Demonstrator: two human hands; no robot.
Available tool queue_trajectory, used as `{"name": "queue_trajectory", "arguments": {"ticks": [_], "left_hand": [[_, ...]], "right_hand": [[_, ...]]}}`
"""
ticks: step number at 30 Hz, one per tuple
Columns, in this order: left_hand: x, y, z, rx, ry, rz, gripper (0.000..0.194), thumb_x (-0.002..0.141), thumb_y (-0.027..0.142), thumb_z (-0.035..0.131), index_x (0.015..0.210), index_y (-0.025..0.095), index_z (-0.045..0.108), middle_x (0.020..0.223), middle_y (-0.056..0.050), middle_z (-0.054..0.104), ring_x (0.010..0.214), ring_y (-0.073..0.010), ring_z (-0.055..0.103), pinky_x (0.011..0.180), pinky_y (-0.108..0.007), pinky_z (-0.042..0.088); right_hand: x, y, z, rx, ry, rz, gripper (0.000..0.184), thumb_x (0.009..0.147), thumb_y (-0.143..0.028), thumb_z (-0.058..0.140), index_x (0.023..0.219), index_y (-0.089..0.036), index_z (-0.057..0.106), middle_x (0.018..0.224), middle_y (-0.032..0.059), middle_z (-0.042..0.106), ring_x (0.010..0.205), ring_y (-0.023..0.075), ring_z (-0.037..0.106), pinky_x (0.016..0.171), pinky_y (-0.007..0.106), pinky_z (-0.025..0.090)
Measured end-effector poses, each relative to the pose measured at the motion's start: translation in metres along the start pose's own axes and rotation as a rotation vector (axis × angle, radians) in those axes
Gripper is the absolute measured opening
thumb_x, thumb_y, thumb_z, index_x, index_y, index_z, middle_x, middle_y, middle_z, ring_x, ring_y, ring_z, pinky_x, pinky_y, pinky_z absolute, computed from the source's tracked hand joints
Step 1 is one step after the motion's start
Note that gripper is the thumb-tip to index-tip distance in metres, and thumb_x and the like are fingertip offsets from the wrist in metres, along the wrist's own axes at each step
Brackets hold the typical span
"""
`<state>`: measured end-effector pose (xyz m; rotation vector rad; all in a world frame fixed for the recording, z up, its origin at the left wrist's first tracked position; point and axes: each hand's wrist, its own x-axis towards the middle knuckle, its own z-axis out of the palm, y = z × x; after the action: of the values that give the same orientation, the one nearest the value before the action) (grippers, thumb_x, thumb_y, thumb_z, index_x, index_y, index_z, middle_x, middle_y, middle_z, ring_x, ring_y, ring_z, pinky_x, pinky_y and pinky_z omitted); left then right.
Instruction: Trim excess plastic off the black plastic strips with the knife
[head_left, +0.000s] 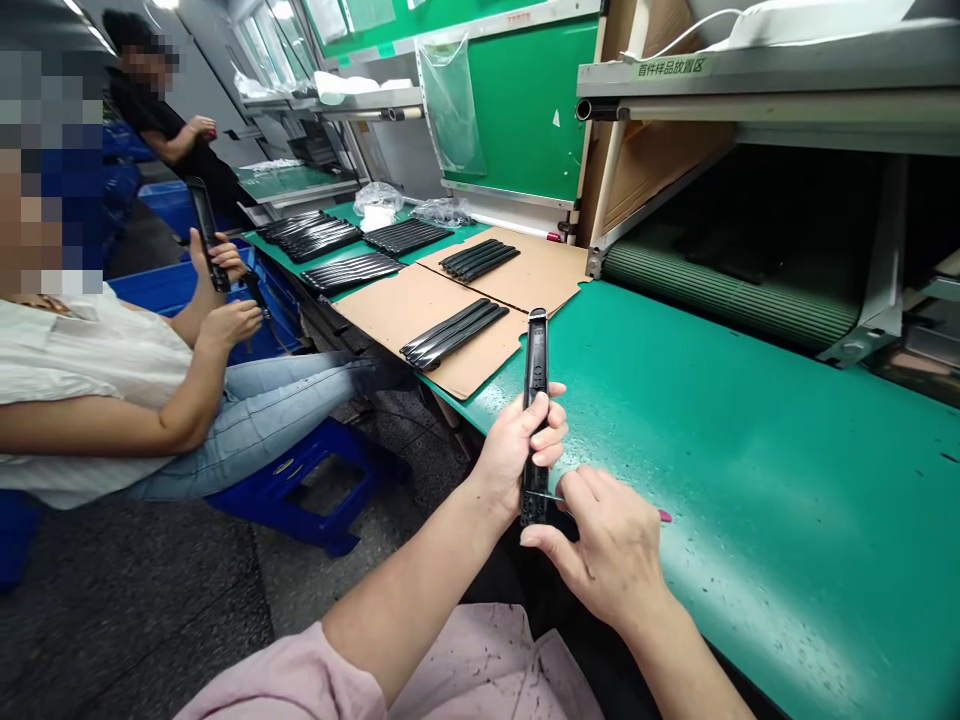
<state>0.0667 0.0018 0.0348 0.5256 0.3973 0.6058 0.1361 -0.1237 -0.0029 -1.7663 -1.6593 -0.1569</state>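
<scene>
My left hand [521, 445] grips a long black plastic strip [535, 350] and holds it upright over the near edge of the green table [750, 450]. My right hand [607, 550] is closed on a thin tool with a pink end [664, 516]. The tool's tip touches the lower part of the strip. My right thumb rests by the strip's bottom end.
Cardboard sheets [420, 300] on the table carry rows of black strips [454, 332]. A ribbed conveyor [720, 290] runs under a shelf at the right. A seated co-worker at the left holds a similar black strip [206, 235]. Another person stands far back. Blue stool [315, 490] on the floor.
</scene>
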Motion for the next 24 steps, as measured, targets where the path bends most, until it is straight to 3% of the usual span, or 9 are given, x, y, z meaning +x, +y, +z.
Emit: {"name": "queue_trajectory", "arguments": {"ticks": [7, 12, 18, 24], "left_hand": [[0.001, 0.001, 0.001, -0.07, 0.052, 0.006, 0.015, 0.099, 0.015, 0.044, 0.102, 0.011, 0.057, 0.072, 0.002, 0.044, 0.043, 0.0011, 0.034, 0.034, -0.007, 0.029], [0.001, 0.001, 0.001, -0.033, 0.068, 0.026, 0.013, 0.099, 0.014, 0.044, 0.102, 0.011, 0.056, 0.072, 0.002, 0.045, 0.043, 0.0007, 0.035, 0.034, -0.007, 0.03], [0.001, 0.004, 0.0, -0.013, 0.067, 0.051, 0.013, 0.099, 0.015, 0.043, 0.101, 0.01, 0.056, 0.071, 0.002, 0.046, 0.043, 0.0008, 0.034, 0.034, -0.007, 0.029], [-0.003, 0.002, 0.0, 0.049, 0.021, 0.05, 0.013, 0.098, 0.021, 0.049, 0.099, 0.011, 0.057, 0.072, 0.001, 0.048, 0.043, 0.0, 0.035, 0.034, -0.008, 0.03]], "right_hand": [[-0.006, -0.004, 0.006, -0.086, 0.122, -0.027, 0.057, 0.104, -0.06, 0.028, 0.065, -0.021, 0.043, 0.06, -0.0009, 0.043, 0.056, 0.0163, 0.037, 0.056, 0.034, 0.021], [-0.005, -0.002, 0.006, -0.148, 0.125, -0.023, 0.056, 0.104, -0.059, 0.027, 0.066, -0.022, 0.045, 0.061, 0.0001, 0.045, 0.057, 0.0172, 0.039, 0.056, 0.034, 0.022], [-0.014, -0.011, 0.004, -0.059, 0.137, -0.125, 0.052, 0.103, -0.053, 0.044, 0.062, -0.021, 0.041, 0.057, -0.0023, 0.039, 0.054, 0.0152, 0.035, 0.056, 0.034, 0.02], [-0.009, -0.022, -0.008, 0.308, 0.047, 0.215, 0.045, 0.102, -0.045, 0.05, 0.067, -0.021, 0.038, 0.06, -0.0046, 0.039, 0.054, 0.0122, 0.037, 0.054, 0.029, 0.022]]}}
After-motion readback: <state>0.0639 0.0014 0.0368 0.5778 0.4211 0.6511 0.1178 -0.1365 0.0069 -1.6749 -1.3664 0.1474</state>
